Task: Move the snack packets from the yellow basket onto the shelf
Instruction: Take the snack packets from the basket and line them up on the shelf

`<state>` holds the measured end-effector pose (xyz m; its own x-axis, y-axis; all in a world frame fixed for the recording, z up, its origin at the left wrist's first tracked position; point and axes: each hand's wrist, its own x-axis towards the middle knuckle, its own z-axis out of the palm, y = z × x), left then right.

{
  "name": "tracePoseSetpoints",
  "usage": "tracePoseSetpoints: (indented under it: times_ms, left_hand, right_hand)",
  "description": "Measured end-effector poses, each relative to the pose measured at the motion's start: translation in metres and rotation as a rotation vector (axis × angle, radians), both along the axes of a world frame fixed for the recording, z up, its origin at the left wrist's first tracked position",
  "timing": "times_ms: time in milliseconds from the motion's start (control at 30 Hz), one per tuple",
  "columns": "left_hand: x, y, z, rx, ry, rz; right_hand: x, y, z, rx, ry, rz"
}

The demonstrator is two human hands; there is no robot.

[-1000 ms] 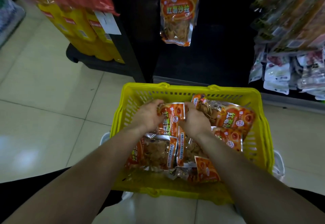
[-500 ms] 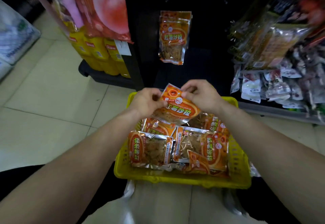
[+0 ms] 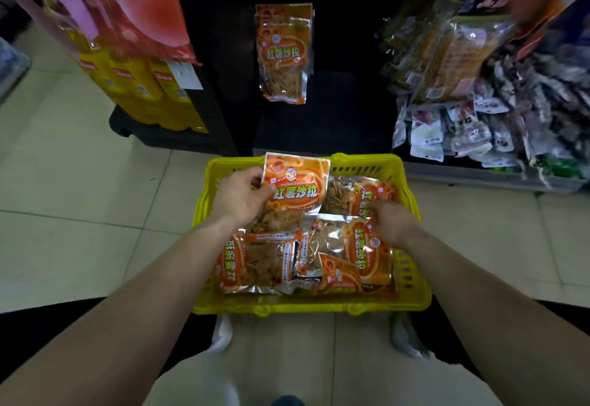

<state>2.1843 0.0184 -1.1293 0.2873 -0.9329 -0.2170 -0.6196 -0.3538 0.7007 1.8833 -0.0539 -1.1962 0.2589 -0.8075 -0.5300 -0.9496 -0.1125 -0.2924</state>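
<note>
Now I see left hand (image 3: 240, 196) pinching packet (image 3: 295, 182) by edge, upright for hook; right hand (image 3: 388, 221) loosely curled on packets in basket (image 3: 412, 297), grip unclear.

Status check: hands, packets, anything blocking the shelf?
Left hand grips one orange packet above yellow basket. Right hand on packets in the basket, grip unclear. One packet hangs on shelf peg; path looks clear.

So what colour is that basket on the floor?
Yellow basket, shown in the head view.
</note>
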Motion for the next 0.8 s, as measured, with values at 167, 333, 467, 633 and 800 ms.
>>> tracePoseSetpoints:
  times_ms: [167, 333, 467, 633, 800]
  left_hand:
    - [0.000, -0.018, -0.007, -0.021, 0.018, -0.012]
    - [0.011, -0.026, -0.015, -0.046, 0.038, 0.013]
    - [0.016, -0.025, -0.014, -0.049, 0.041, 0.031]
    - [0.011, -0.025, 0.002, -0.084, 0.099, 0.063]
    - [0.003, -0.024, 0.031, -0.146, 0.157, 0.062]
  right_hand:
    - [0.003, 0.012, -0.022, 0.038, -0.009, 0.006]
    - [0.007, 0.016, -0.029, -0.022, 0.077, 0.055]
    - [0.005, 0.010, -0.022, 0.030, 0.094, 0.055]
    - [0.009, 0.001, 0.010, 0.079, -0.204, 0.033]
    - [0.029, -0.003, 0.063, -0.049, -0.431, 0.030]
